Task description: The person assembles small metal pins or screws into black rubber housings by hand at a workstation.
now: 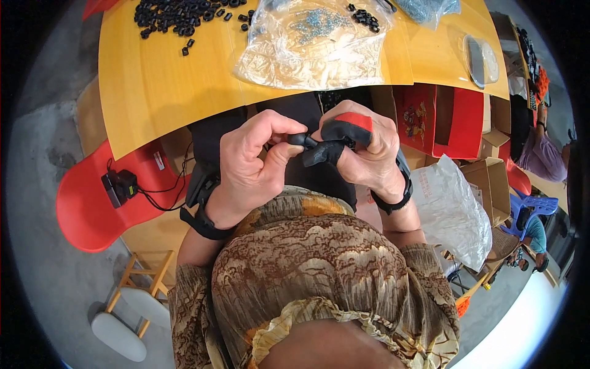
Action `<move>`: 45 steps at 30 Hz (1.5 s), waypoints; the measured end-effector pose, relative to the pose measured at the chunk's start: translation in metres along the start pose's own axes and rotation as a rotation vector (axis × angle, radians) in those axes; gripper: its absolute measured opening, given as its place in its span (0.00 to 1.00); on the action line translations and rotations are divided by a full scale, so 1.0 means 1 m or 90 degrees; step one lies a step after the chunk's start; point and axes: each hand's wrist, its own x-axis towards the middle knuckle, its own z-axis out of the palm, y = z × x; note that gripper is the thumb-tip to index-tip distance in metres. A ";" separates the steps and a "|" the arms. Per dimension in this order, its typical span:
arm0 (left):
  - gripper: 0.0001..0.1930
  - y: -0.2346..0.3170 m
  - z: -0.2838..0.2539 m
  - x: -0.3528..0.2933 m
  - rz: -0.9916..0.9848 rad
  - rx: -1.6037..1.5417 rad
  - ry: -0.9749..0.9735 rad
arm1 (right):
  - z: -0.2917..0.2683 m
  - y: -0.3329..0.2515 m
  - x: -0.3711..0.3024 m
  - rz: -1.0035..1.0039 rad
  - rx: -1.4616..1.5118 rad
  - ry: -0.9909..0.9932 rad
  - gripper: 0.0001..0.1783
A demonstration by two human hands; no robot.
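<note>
Across the top of the view spreads a yellow wooden table (160, 92), its near edge just above the person's hands. On its middle lies a crumpled clear plastic bag (313, 52) with small silvery metal parts inside, and toward the far left corner sits a loose heap of small black rubber rings (178, 15). Below the table edge on the left stands a red plastic chair (86, 209) with a black device and cable on its seat; on the right are a red cardboard box (442, 120) and a white plastic sack (452, 212). Close to the body, just below the table edge, the left hand (246, 166) is closed, thumb and fingertips pinching one end of a small black rubber piece (303, 140). The right hand (362, 150), its fingers wearing red and black finger covers, is curled shut around the other end of that piece, so the two hands meet on it.
</note>
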 end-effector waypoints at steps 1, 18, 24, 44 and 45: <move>0.07 0.002 0.000 0.001 0.017 0.020 0.002 | 0.000 0.000 0.000 -0.001 0.004 0.001 0.08; 0.09 -0.005 0.008 -0.006 0.024 0.020 0.016 | -0.003 0.005 -0.009 0.077 0.122 -0.073 0.07; 0.08 -0.005 0.010 -0.004 0.004 0.019 0.025 | -0.006 0.006 -0.012 0.047 0.103 -0.092 0.11; 0.04 -0.022 0.035 -0.028 0.009 -0.043 0.054 | 0.002 0.011 -0.025 -0.053 -0.008 -0.025 0.15; 0.04 -0.022 0.035 -0.030 0.007 -0.044 0.053 | 0.000 0.010 -0.025 -0.051 -0.008 -0.024 0.15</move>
